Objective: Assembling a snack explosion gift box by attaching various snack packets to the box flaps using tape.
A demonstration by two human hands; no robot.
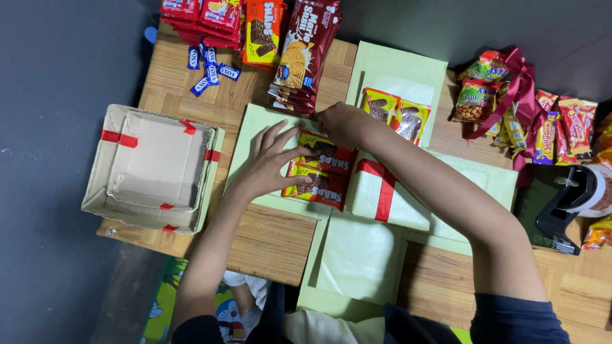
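While both arms reach over the near edge of the wooden bench [274, 242], the hands work at two red snack packets [319, 171] lying side by side on a pale green paper sheet [252, 137] near the middle of the bench. The left hand [271, 159] is spread wide, fingers fanned and flat, its fingertips pressing on the left ends of the packets; it grips nothing. The right hand [341, 124] is curled almost closed, knuckles up, touching the far edge of the upper packet; whether it pinches the wrapper cannot be told.

Just beside the packets, toward the right, lies a green wrapped parcel with a red ribbon [382, 191]. An open cardboard box with red tape [153, 169] sits at the left edge of the bench. Along the far edge are a stack of long biscuit packs [306, 51], small blue sweets [207, 67] and more red packets [201, 16]. Toward the right edge stand a bundle of mixed snacks [529, 114] and a black tape dispenser [564, 204].
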